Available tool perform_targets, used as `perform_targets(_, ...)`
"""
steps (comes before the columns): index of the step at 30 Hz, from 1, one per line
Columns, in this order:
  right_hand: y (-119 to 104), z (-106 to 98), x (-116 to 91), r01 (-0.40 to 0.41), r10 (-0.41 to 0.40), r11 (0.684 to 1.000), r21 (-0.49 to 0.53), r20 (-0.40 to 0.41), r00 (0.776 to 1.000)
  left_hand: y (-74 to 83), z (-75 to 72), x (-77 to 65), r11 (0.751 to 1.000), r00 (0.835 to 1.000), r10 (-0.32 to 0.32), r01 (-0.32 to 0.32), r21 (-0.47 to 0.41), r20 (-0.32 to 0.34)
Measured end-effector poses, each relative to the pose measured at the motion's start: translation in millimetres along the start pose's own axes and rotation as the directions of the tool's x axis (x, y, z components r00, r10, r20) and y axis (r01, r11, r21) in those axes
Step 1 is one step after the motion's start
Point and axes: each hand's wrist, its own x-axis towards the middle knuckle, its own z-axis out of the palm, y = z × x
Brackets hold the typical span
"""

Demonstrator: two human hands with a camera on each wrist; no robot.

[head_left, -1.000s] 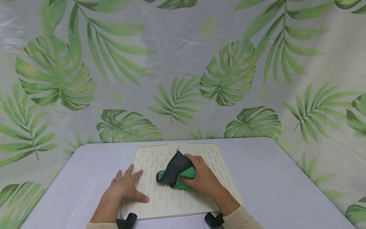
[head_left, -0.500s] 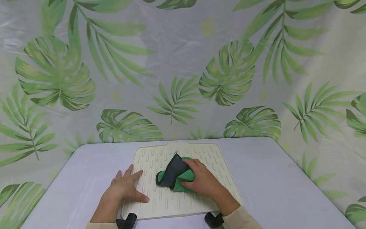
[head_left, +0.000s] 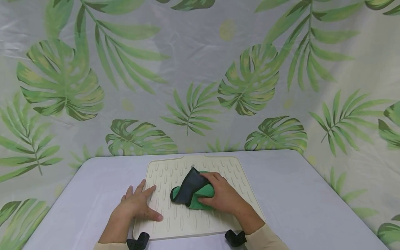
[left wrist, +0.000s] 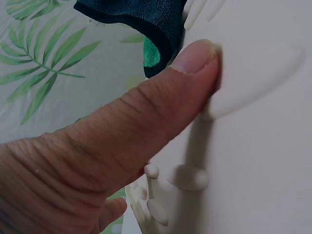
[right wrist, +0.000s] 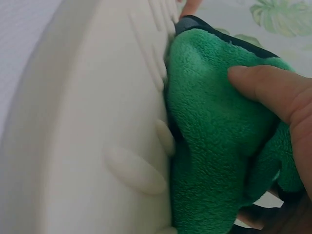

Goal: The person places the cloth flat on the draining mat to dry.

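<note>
My right hand [head_left: 223, 194] grips a bunched cleaning cloth [head_left: 190, 187], dark blue on one side and fluffy green on the other, with dark edging. The cloth lies against a cream mat [head_left: 175, 222] with raised oval ridges. In the right wrist view, the thumb presses into the green pile of the cloth [right wrist: 209, 107], and the other fingers are partly hidden behind it. My left hand [head_left: 135, 205] rests with spread fingers on the mat's left edge. Its thumb [left wrist: 146, 107] touches the ridged surface in the left wrist view, with the cloth's blue side beyond it.
The mat lies on a white-covered table [head_left: 290, 194], which extends on both sides of it. Behind the table hangs a leaf-patterned curtain [head_left: 193, 69]. A black wrist device [head_left: 139, 241] sits at the left wrist and another black device [head_left: 235, 239] at the right.
Over the past second the right hand and cloth have shifted slightly toward me, and some green has come into view at the cloth's top. The left hand stays put.
</note>
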Motion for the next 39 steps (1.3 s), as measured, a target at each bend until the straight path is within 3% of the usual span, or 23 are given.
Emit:
perform_targets(5, 0, -7, 0, 0.002, -0.002, 1.0, 0.018, -0.003, 1.0, 2.3, -4.4, -3.5, 1.0, 1.0, 0.02, -0.02, -0.01, -0.009)
perform_targets(11, -1, -22, 0, -0.037, 0.034, 0.996, 0.083, 0.04, 0.999, 12.4, -15.7, -12.2, 0.99, 0.989, 0.138, -0.138, 0.005, -0.059)
perform_targets(16, -1, -42, -3, -0.1, 0.086, 0.98, 0.171, 0.087, 0.992, 25.9, -24.5, -21.3, 0.978, 0.981, 0.189, -0.193, -0.082, -0.053)
perform_targets(20, 4, -59, -5, -0.118, 0.092, 0.962, 0.246, 0.116, 0.989, 38.2, -25.1, -24.7, 0.95, 0.967, 0.249, -0.254, -0.184, -0.049)
perform_targets(23, 10, -69, -7, -0.128, 0.097, 0.955, 0.268, 0.127, 0.987, 47.1, -19.7, -24.3, 0.914, 0.949, 0.31, -0.313, -0.256, -0.055)
perform_targets(27, 17, -78, -9, -0.132, 0.114, 0.967, 0.216, 0.092, 0.989, 58.3, -7.9, -21.7, 0.864, 0.912, 0.401, -0.408, -0.296, -0.087)
perform_targets(29, 20, -78, -8, -0.142, 0.13, 0.975, 0.168, 0.08, 0.988, 63.7, -0.7, -20.7, 0.851, 0.9, 0.423, -0.434, -0.295, -0.106)
perform_targets(32, 23, -74, -8, -0.143, 0.135, 0.985, 0.1, 0.083, 0.987, 69.8, 10.8, -18.4, 0.843, 0.895, 0.43, -0.445, -0.302, -0.12)
perform_targets(36, 27, -61, -6, -0.057, 0.048, 0.996, 0.075, 0.114, 0.992, 75.8, 25.8, -14.5, 0.825, 0.882, 0.454, -0.47, -0.315, -0.128)
perform_targets(39, 29, -51, -3, 0.038, -0.049, 0.996, 0.078, 0.146, 0.988, 79.9, 34.1, -11.5, 0.81, 0.862, 0.485, -0.506, -0.297, -0.145)
